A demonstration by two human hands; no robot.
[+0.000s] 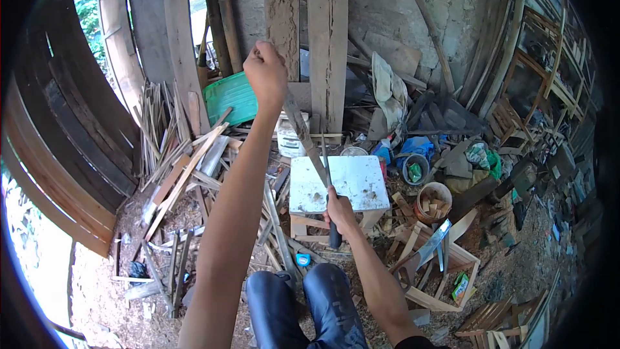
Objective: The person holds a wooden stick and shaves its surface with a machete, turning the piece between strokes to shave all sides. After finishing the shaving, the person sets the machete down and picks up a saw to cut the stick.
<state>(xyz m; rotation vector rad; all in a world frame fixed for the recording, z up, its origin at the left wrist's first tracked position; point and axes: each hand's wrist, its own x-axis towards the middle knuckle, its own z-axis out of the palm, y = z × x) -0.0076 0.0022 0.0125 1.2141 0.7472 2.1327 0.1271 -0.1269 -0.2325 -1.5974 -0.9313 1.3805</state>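
Note:
My left hand (265, 71) is raised high, its fingers closed on a long, narrow wooden strip (298, 123). The strip slants down to the right, and its upper end is hidden behind my hand and wrist. Lower down, my right hand (340, 209) is wrapped round a machete (334, 238) by its black handle. The thin dark blade points upward and lies close beside the strip's lower end; I cannot tell whether they touch. Both are above a small white-topped table (303, 178) with worn spots and specks on its top.
Scrap wood (194, 174) is heaped on the left. A hand saw (431, 245) rests on a wooden frame (468, 258) at right, near a bucket of wood pieces (444, 187). A blue tape measure (302, 259) lies before my knees (300, 297). A green crate (232, 100) stands behind.

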